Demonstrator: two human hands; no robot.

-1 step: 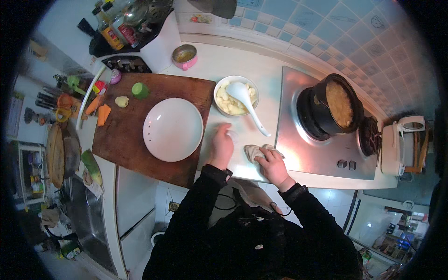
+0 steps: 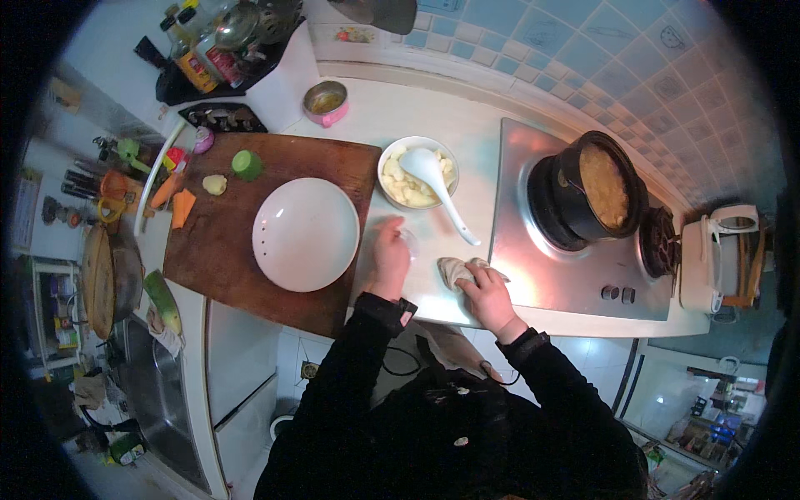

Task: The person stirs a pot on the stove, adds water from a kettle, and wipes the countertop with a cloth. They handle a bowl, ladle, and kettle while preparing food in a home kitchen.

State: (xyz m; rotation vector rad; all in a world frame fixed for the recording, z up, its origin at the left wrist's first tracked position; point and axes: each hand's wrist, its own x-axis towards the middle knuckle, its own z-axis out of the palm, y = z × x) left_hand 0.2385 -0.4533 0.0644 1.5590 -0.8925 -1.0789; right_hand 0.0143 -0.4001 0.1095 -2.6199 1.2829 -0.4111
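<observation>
My right hand point(image 2: 486, 292) presses on a crumpled beige cloth point(image 2: 452, 271), fingers curled over it, at the stove's left edge. My left hand point(image 2: 392, 254) is between the cutting board and the cloth, its fingers curled together. A small pale, translucent thing point(image 2: 409, 242) shows at its right side; its kind is unclear. Just beyond that hand stands a white bowl point(image 2: 384, 185) of pale cut pieces, with a white ladle point(image 2: 429, 169) lying across it. A white plate point(image 2: 305, 236) rests on the wooden cutting board point(image 2: 217, 258) to the left.
A black pot point(image 2: 575, 187) of brownish food stands tilted-looking on the steel stove point(image 2: 533, 283). On the board lie carrot pieces point(image 2: 182, 207) and a green vegetable stub point(image 2: 247, 165). Behind is a pink-handled metal cup point(image 2: 326, 102). Bottles point(image 2: 193, 62) crowd the back left corner.
The view has shifted slightly. My left hand has turned a little, and the translucent thing beside it shows more clearly. My right hand stays on the cloth.
</observation>
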